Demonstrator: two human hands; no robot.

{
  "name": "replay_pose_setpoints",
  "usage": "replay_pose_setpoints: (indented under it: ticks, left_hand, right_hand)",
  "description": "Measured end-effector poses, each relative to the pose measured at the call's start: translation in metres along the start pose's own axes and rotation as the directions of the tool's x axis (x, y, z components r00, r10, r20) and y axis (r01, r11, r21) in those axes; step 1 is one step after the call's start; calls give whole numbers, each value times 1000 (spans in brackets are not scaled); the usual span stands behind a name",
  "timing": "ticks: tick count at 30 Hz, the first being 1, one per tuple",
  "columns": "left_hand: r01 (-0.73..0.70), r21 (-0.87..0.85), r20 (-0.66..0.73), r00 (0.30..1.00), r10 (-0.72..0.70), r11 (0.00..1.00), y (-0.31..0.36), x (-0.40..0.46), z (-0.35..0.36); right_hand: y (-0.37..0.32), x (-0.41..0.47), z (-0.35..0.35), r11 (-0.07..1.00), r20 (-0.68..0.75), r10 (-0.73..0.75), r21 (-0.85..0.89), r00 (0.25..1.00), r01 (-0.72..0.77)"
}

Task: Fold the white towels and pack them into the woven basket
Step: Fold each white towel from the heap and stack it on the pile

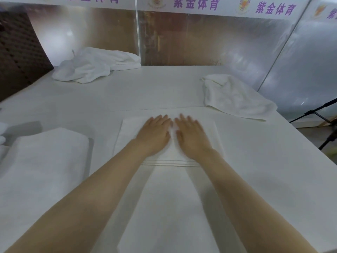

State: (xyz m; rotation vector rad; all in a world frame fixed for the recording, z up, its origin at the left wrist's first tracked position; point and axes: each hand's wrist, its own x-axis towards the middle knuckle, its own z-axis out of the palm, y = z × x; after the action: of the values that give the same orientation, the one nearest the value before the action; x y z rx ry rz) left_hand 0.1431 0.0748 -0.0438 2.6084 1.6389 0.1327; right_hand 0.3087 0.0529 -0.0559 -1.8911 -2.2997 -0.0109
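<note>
A long white towel lies flat in front of me on the white table, its far end doubled over. My left hand and my right hand lie side by side on that far part, palms down, fingers straight. A folded white towel sits at my left. Two crumpled white towels lie further off: one at the back left, one at the right. The dark woven basket stands at the far left edge.
Shiny foil-like panels with a banner of purple characters close off the back. A black stand's legs show past the table's right edge. More white cloth peeks in at the left border.
</note>
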Motion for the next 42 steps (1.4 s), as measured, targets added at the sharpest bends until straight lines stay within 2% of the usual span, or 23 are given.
replay_pose_setpoints:
  ticks: [2,7,11,14,16,19,21,23,25,28,32,35,42]
  left_hand:
    - [2,-95,37,999,2,995,6,-1,12]
    - [15,-45,111,994,-10,999,-21,-20,21]
    - [63,-44,161,985,-55,997,-37,-36,14]
    - [92,-65,166,983,-80,994,-45,-42,12]
    - [145,-47,132,982,-138,988,-46,-47,12]
    - [211,58,40,976,-213,976,-28,-48,6]
    - [132,45,-16,991,-132,990,0,-44,-1]
    - [-52,-17,-76,996,50,999,35,-42,-6]
    - [-233,-76,-128,967,222,970,70,-42,-4]
    - [-362,-125,-153,927,342,924,113,-41,7]
    - [-432,-133,-205,892,402,892,137,-33,27]
    - [-461,-40,-215,870,443,886,142,-26,34]
    - [-379,152,-129,908,398,913,157,-28,29]
  right_hand:
    - [-9,0,7,993,94,-84,88,992,76]
    - [21,-14,7,998,183,34,41,983,-43]
    - [54,-30,1,980,178,186,42,966,-196]
    - [78,-43,-3,941,190,299,105,935,-322]
    - [87,-51,-5,926,184,331,126,925,-357]
    - [99,-56,-10,917,99,356,158,929,-368]
    - [104,-50,-16,901,31,391,192,920,-389]
    - [105,-35,-22,889,11,413,210,911,-406]
    - [101,-20,-29,861,66,434,264,899,-435]
    - [97,0,-34,779,171,462,391,870,-491]
    - [99,13,-48,743,301,427,421,853,-521]
    - [106,18,-53,741,356,402,415,844,-528]
    - [113,24,-45,706,366,409,454,836,-544]
